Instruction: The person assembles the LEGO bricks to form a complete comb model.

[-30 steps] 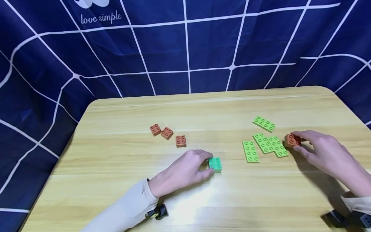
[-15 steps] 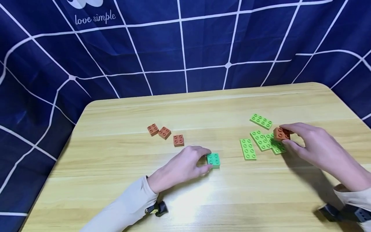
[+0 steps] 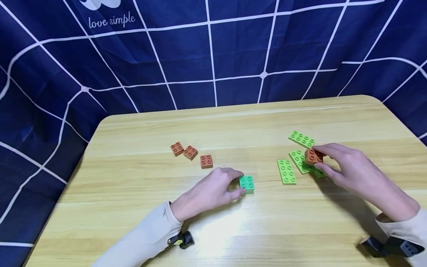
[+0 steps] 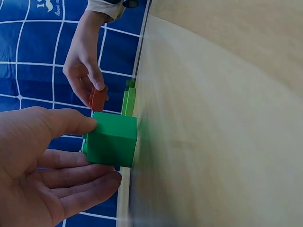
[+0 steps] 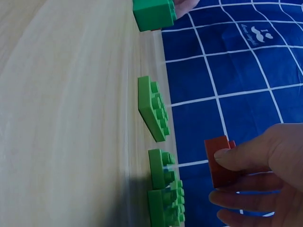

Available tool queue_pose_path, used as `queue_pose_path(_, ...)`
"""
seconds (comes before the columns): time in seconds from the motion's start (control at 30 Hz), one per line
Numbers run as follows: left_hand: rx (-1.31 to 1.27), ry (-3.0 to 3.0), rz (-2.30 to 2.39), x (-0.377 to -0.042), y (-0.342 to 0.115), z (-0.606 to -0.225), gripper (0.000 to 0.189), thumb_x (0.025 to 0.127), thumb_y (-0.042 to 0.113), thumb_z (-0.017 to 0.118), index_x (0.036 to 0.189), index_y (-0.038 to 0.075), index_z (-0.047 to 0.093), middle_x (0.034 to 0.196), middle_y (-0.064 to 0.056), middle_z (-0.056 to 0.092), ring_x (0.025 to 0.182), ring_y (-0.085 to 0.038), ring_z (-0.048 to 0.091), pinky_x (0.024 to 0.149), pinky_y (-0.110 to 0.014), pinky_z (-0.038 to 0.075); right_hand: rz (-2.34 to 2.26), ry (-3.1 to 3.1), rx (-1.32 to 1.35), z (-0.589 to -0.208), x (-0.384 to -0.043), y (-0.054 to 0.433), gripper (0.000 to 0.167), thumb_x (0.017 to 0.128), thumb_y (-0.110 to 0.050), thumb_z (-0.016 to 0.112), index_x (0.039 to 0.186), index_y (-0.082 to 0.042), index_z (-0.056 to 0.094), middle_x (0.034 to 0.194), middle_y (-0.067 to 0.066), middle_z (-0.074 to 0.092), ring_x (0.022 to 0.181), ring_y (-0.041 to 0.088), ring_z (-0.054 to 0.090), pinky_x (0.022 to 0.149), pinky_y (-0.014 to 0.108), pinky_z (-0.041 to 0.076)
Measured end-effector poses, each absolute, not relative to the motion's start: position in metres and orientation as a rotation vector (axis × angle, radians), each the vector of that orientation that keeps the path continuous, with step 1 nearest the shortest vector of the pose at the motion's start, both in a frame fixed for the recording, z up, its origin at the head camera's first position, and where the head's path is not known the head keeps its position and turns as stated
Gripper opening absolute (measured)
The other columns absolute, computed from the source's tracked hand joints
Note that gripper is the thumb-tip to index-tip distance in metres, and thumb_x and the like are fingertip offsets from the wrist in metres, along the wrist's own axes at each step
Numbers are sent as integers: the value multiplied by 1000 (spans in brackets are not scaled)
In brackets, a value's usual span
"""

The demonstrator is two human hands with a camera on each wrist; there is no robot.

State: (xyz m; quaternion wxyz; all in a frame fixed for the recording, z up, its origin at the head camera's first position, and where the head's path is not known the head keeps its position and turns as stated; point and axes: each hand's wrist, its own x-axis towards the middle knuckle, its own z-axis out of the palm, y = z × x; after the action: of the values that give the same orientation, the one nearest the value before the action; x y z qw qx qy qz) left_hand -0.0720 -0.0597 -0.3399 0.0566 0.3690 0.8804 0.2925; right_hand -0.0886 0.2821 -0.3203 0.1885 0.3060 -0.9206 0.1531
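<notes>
My left hand (image 3: 210,193) pinches a green square building brick (image 3: 247,184) between thumb and fingers near the middle of the table. In the left wrist view that green brick (image 4: 112,139) sits at the table surface. Over at the right, my right hand (image 3: 357,168) holds a reddish-brown square brick (image 3: 313,157) by its sides. The right wrist view has this brown brick (image 5: 220,161) raised off the table, apart from the lime-green plates. In the head view it covers part of two lime-green plates (image 3: 297,157) beneath it.
Another lime-green plate (image 3: 286,172) lies left of the covered pair, and one (image 3: 301,139) lies behind. Further left are three brown bricks, the nearest (image 3: 206,161) behind my left hand. A blue curtain with white lines (image 3: 186,55) hangs behind the wooden table (image 3: 140,178).
My right hand has lifted the brown brick and carried it left, from beside the lime-green plates to above them. The left hand stays on the green brick.
</notes>
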Motion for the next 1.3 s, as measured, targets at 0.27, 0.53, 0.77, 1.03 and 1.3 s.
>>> queue_pose_path(0.27,1152,2639,916,-75,-60,-341,41,90,21,69,121,-6,62,106,-12,69,83,-9,61,72,-8,50,473,-2526,906,-319,-89,275,48,93,-42,61,110,2,67,99,15,69,84,32,67,69,44,52)
queue_pose_path(0.53,1151,2640,905,-77,-62,-340,42,90,21,69,121,-6,62,109,-15,69,90,-11,64,80,-9,50,556,-2493,976,-319,-90,265,57,95,-50,52,113,3,66,102,13,68,90,32,66,89,6,41)
queue_pose_path(0.77,1097,2617,932,-79,-61,-339,43,90,22,70,122,-5,61,112,-15,68,100,-16,65,89,-15,50,556,-2521,1013,-319,-88,254,44,92,-36,65,115,3,65,107,17,68,95,37,65,77,48,53)
queue_pose_path(1.03,1066,2635,919,-78,-61,-339,43,90,24,70,122,-4,62,114,-14,68,108,-19,64,97,-20,47,551,-2556,1054,-316,-84,242,38,87,-22,72,117,1,65,110,15,67,98,35,65,78,49,55)
queue_pose_path(1.3,1070,2658,898,-77,-61,-339,45,90,26,69,123,-5,61,117,-15,67,113,-21,62,99,-22,46,549,-2534,1122,-316,-82,231,41,93,-33,64,116,0,66,107,12,67,93,30,67,74,44,58)
